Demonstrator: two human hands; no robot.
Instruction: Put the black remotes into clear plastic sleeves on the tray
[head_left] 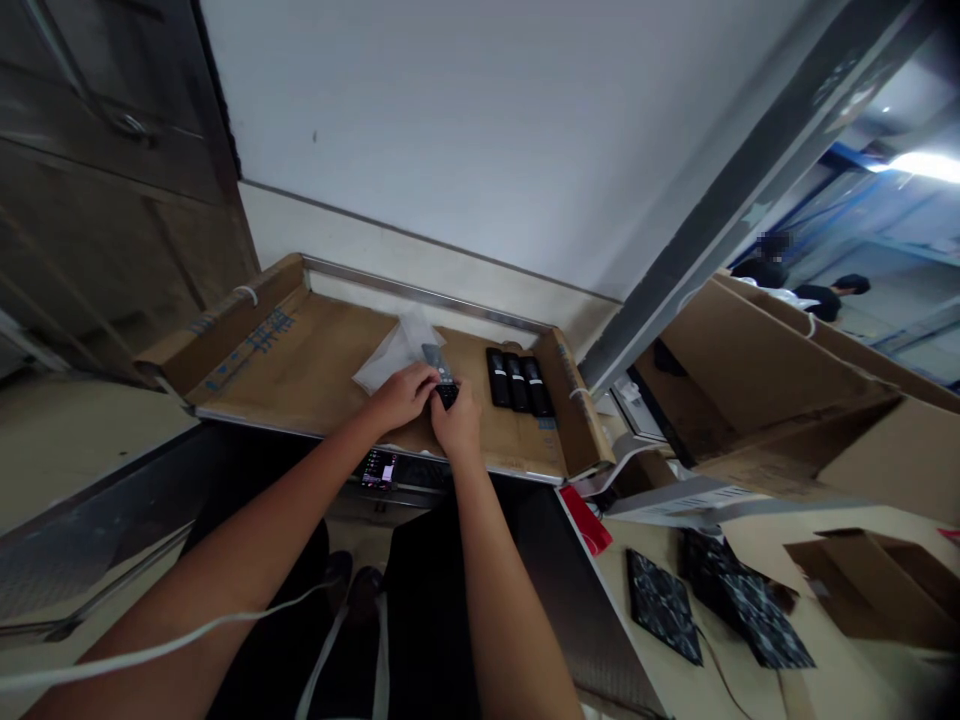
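Observation:
A dark remote control with small buttons [445, 391] is between my two hands over the cardboard-lined tray [330, 345]. My left hand [409, 393] has its fingers closed at the remote's left side. Wrapped round its right side and near end is my right hand [459, 415]. Beyond them, a clear plastic bag [397, 352] lies on the cardboard, next to the far end of the remote. To the right, several black remotes [517, 382] with small white labels lie side by side, near the tray's right wall.
A lit phone screen [379, 469] shows below the tray's front edge. Large cardboard boxes [780, 370] stand at the right, with black patterned packages [664, 605] on the floor. Two people [821, 298] are in the background. A white cable [225, 622] crosses my left forearm.

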